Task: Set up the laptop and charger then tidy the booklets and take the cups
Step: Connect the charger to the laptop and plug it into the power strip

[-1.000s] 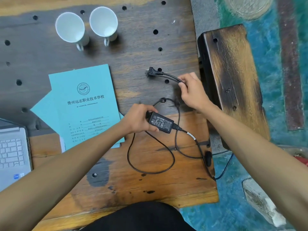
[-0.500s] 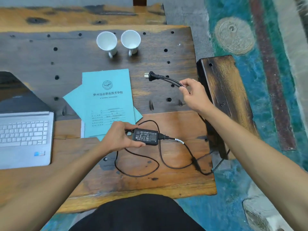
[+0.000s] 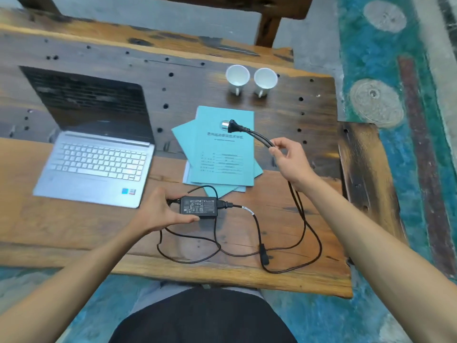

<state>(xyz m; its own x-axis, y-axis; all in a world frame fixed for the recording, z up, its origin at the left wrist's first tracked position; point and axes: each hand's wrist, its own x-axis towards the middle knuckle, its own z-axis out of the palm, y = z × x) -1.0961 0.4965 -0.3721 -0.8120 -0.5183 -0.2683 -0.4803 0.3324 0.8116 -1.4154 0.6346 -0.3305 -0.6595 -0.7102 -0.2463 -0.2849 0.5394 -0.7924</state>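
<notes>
Charger being set up beside the open laptop [image 3: 95, 154].
Left hand [image 3: 158, 210] clamps the adapter brick [image 3: 199, 206] at six o'clock; right hand [image 3: 288, 158] pinches the plug cable [image 3: 257, 134] at three (next, likely plugging in).

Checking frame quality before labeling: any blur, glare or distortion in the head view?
Head view: mild motion blur, booklet print and laptop keys smeared; wide-angle bending at table edges; soft even light, faint shadows under the cups; charger brick label sharpest; no strong glare.
</notes>
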